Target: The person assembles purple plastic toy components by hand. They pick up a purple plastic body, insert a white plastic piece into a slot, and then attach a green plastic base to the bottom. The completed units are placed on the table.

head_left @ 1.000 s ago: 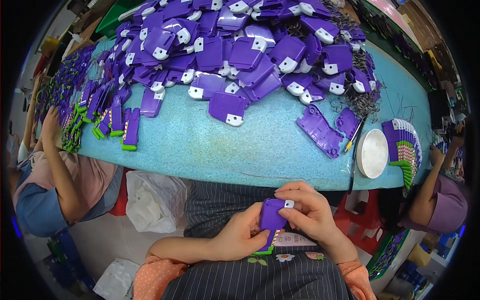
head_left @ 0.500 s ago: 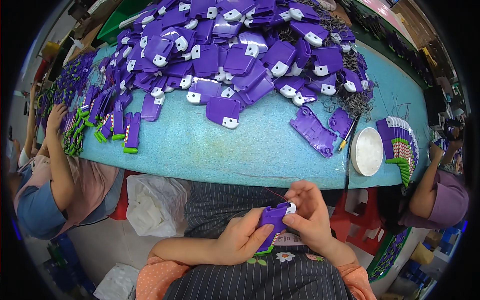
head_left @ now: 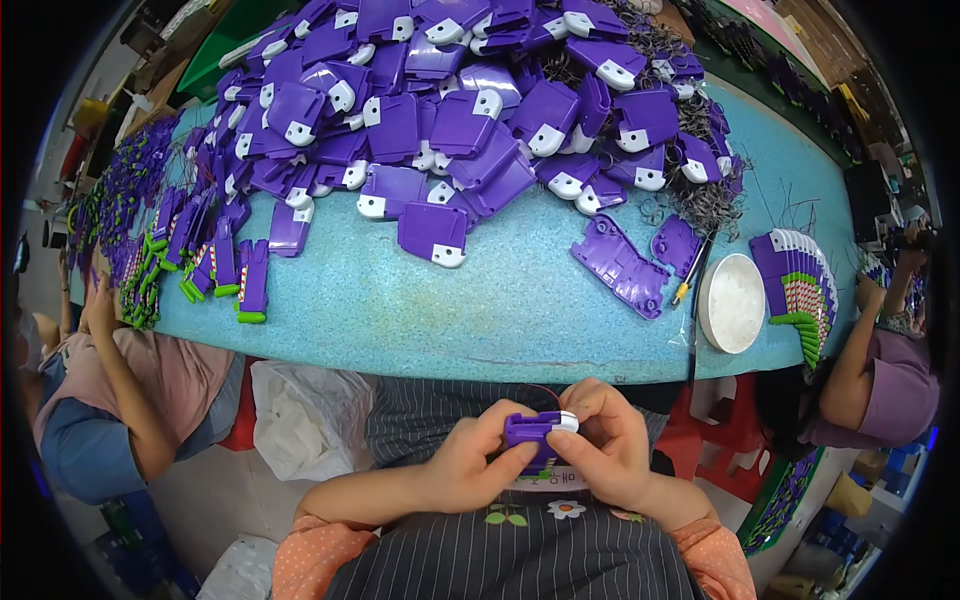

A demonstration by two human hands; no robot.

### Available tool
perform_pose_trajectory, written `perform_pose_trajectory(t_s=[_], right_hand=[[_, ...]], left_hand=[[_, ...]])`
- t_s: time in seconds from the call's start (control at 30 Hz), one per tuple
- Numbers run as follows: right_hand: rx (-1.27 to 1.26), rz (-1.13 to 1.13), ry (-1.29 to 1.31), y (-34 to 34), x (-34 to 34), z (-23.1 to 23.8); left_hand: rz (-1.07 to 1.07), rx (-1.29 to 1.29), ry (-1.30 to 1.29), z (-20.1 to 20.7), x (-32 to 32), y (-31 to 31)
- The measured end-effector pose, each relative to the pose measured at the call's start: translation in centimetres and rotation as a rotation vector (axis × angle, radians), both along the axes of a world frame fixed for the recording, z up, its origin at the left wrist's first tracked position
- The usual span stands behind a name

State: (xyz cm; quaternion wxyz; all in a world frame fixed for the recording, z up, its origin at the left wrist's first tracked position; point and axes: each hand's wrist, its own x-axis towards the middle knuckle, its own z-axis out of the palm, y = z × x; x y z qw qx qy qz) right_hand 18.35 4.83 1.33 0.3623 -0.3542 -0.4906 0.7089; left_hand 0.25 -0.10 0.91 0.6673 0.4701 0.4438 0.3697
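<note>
Above the striped apron [head_left: 500, 565], the left hand [head_left: 468, 460] grips the purple casing [head_left: 527, 431] between thumb and curled fingers, while the right hand [head_left: 608, 448] pinches its white end, with a thin red wire [head_left: 548, 389] just beside the right fingers. Beyond, on the blue table [head_left: 410, 320], a white bowl [head_left: 732, 303] sits between a fanned row [head_left: 802, 290] of parts and a yellow-handled tool [head_left: 681, 293], with 2 purple shells [head_left: 618, 266] to the left. Farther off spreads a heap [head_left: 460, 130] of purple-and-white panels, dark coils [head_left: 707, 207] bunched along its right side.
</note>
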Motion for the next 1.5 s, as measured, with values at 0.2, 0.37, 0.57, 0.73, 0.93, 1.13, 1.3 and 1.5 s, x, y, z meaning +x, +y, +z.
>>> perform_pose_trajectory(t_s=[0.2, 0.37, 0.57, 0.73, 0.93, 1.13, 1.3, 1.5], right_hand=[[0.191, 0.147, -0.125, 2.4, 1.4, 1.0], [0.078, 0.095, -0.216, 1.5, 1.9, 1.5], [0.256, 0.257, -0.427, 0.4, 2.0, 0.8], [0.187, 0.206, -0.309, 0.2, 1.2, -0.4], [0.068, 0.246, -0.265, 0.8, 0.8, -0.5], [0.229, 0.241, -0.211, 1.2, 0.9, -1.5], [0.114, 0.171, 0.172, 0.8, 0.7, -2.4], [0.267, -0.129, 0.021, 1.5, 4.6, 0.4]], left_hand=[[-0.055, 0.240, 0.098, 1.1, -0.4, 2.9], [0.278, 0.347, 0.000, 1.2, -0.7, 2.7], [0.369, 0.111, -0.125, -0.4, 1.3, 0.9], [0.407, -0.020, -0.290, 0.7, 0.6, 1.7], [0.405, 0.086, -0.099, -0.9, 1.6, 1.1], [0.334, 0.731, 0.464, 0.4, 1.7, 1.7], [0.186, 0.824, 0.844, 3.2, 2.2, 1.7], [0.241, 0.655, 0.883, 3.8, -3.5, 5.1]])
